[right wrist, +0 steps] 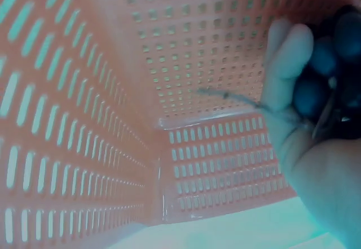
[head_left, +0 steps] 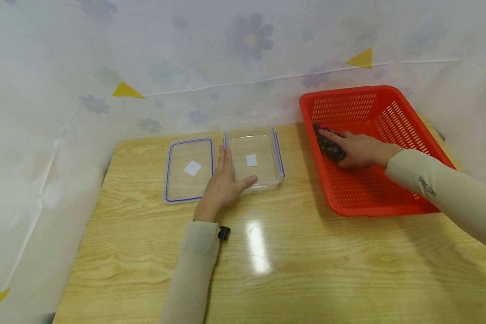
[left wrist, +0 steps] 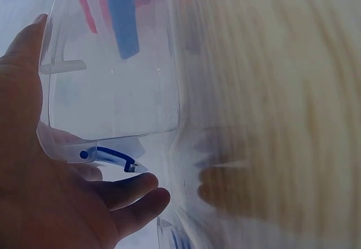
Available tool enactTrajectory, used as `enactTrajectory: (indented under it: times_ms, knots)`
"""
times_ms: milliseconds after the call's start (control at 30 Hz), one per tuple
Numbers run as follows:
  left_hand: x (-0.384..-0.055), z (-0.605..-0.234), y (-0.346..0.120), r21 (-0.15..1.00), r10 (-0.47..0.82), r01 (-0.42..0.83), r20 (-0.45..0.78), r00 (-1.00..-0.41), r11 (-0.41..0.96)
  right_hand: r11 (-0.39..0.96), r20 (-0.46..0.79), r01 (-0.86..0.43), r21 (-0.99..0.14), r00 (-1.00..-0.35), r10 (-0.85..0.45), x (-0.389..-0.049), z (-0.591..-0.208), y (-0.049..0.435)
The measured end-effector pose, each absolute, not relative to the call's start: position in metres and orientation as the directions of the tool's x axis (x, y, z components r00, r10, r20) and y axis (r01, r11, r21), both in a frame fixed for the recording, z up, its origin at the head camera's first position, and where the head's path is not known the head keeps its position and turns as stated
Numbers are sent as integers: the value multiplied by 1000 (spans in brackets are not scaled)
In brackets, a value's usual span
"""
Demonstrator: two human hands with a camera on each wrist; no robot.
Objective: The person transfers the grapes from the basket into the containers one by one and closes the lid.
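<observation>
A bunch of dark grapes (head_left: 330, 148) lies along the left side of the red basket (head_left: 331, 193). My right hand (head_left: 361, 150) grips it from the right, fingers curled over the grapes, and a thin brown stem (right wrist: 237, 97) sticks out beside them. The palm side is partly hidden in the head view. At mid-table, my left hand (head_left: 222, 182) touches the near left corner of a clear plastic container (head_left: 267, 168), its fingers straight along the left wall and its thumb spread across the near side. A small white square label (head_left: 251, 160) shows in the container.
A clear lid with a blue seal (head_left: 186, 198) lies flat left of the container, a white square label (head_left: 192, 168) on it. The wooden table (head_left: 308, 270) meets a flowered white cloth (head_left: 178, 112) at the back. The basket's slotted walls stand up around my right hand.
</observation>
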State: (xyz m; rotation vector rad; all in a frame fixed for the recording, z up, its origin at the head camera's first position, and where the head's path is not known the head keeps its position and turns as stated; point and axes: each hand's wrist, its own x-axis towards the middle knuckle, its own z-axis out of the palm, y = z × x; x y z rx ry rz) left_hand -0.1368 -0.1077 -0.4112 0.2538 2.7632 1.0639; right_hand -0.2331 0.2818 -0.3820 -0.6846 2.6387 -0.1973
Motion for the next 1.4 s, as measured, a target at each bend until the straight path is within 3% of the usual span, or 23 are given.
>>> enactTrajectory:
  times_ms: [300,567,833,1400]
  knots:
    - [-139,-411,-105,680,209,80,-110,-972,729,842,-268,-500,-202,-799,-539,-237,-386,285]
    - [-139,-412,-106,678,210,80,-112,-971,731,852,-242,-455,-257,-824,-513,-238,-381,287]
    - [-140,-412,-105,682,214,84,-109,-971,727,837,-174,-449,-312,-839,-515,-241,-361,292]
    - [-144,-413,-103,698,207,59,-129,-970,713,866,-110,-331,-375,-912,-396,-242,-294,285]
